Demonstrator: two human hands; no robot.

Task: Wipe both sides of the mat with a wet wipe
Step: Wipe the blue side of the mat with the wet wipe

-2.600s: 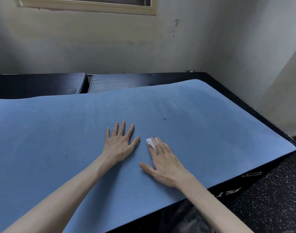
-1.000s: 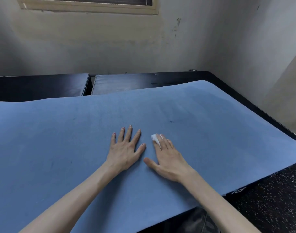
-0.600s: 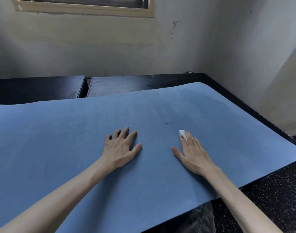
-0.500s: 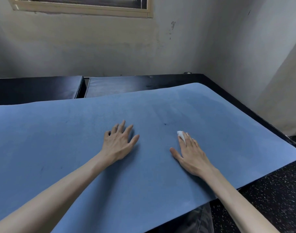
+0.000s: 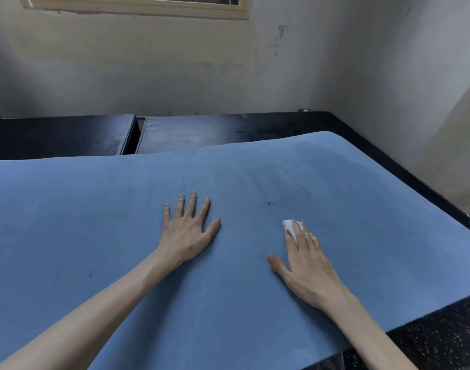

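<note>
The long blue foam mat (image 5: 255, 169) lies flat across a black padded platform (image 5: 188, 132), its long axis running left to right across the view; its right short end points toward the wall corner on the right, and the left end runs out of the picture. Its near long edge overhangs the platform toward the person, above a dark speckled floor (image 5: 447, 332).

The left hand (image 5: 187, 231) lies palm down on the mat near the middle, fingers straight and spread, holding nothing. The right hand (image 5: 305, 265) also lies flat, thumb out to the side, its straight fingers pressing a small crumpled white wet wipe (image 5: 289, 227) against the mat — only a bit of the wipe shows, poking out at the fingertips beside the index finger. A small dark speck (image 5: 269, 202) sits on the mat just beyond and left of the wipe.

Against the picture from a second ago, the two hands lay almost side by side; now the right hand and its wipe are well apart from the left, further toward the mat's right end. The left hand is in much the same spot, its fingers flat again after arching half a second ago.

No container is in view — behind the mat are only two black cushioned blocks with a narrow gap (image 5: 137, 134) between them, set against a stained cream wall (image 5: 175, 68).
</note>
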